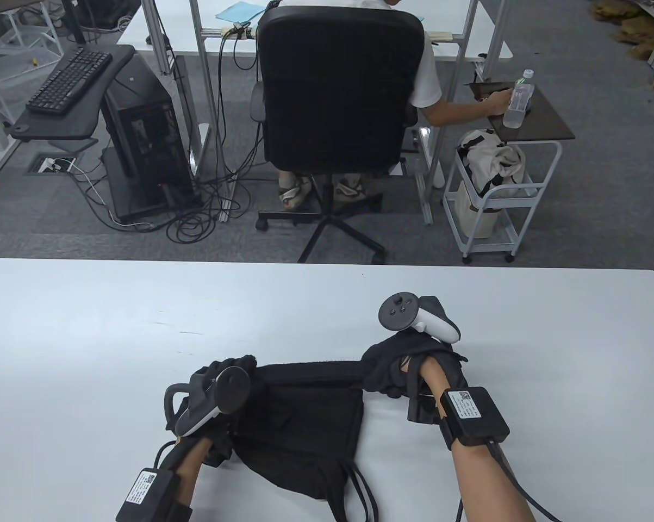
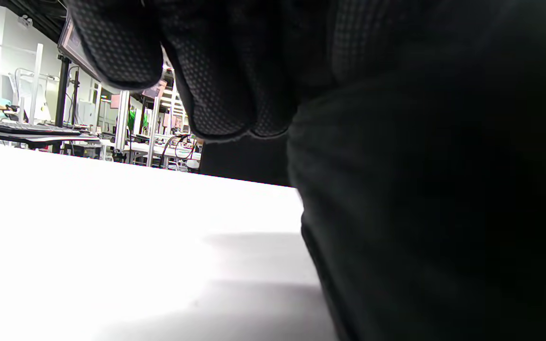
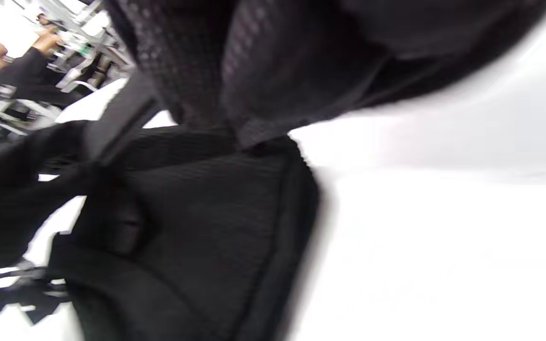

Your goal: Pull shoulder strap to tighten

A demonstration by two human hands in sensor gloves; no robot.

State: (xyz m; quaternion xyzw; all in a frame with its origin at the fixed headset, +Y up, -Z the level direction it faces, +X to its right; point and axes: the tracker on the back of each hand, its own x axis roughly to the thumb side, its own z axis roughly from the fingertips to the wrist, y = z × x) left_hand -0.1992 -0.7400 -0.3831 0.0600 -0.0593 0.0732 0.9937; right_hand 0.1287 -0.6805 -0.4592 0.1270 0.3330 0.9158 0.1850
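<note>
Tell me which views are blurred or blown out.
Table view: sharp and evenly lit, the black bag clear. Left wrist view: the table is overexposed, the glove fingers close and dark. Right wrist view: smeared by motion blur, table glaring white.

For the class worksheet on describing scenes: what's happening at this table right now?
A person in sensor gloves is working on a black bag lying flat on the white table. The left hand rests on the bag's left end, while the right hand grips bunched black fabric at its right end. Thin straps trail toward the near edge. Whether anything has tightened can't be told.
</note>
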